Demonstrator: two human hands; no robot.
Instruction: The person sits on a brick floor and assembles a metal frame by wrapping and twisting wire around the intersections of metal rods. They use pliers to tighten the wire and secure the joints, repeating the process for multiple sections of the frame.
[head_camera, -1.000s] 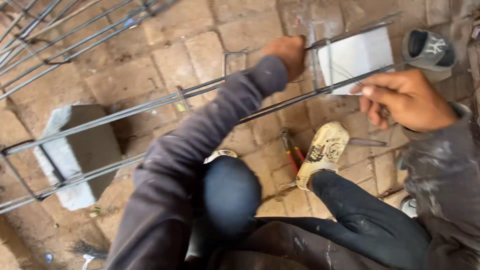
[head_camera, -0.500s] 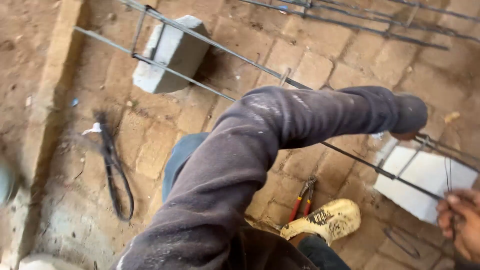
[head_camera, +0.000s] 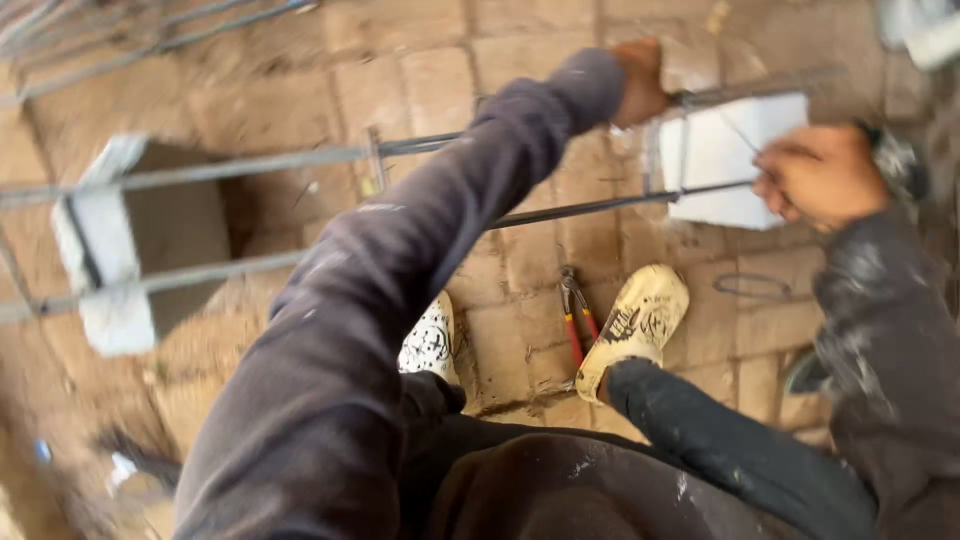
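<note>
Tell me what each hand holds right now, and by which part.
Left hand grips the upper bar of the rebar cage near its right end. Right hand pinches a thin tie wire by its end.

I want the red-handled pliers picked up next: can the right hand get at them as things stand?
Probably yes: the right hand is at the rebar cage, and the pliers lie uncovered on the brick floor below, beside the shoe.

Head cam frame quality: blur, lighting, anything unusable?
Head view: motion blur throughout, worst at the edges; the left hand on the rebar cage and the right hand are soft; light is flat daylight, no glare; the red-handled pliers on the brick floor stay recognisable.
</note>
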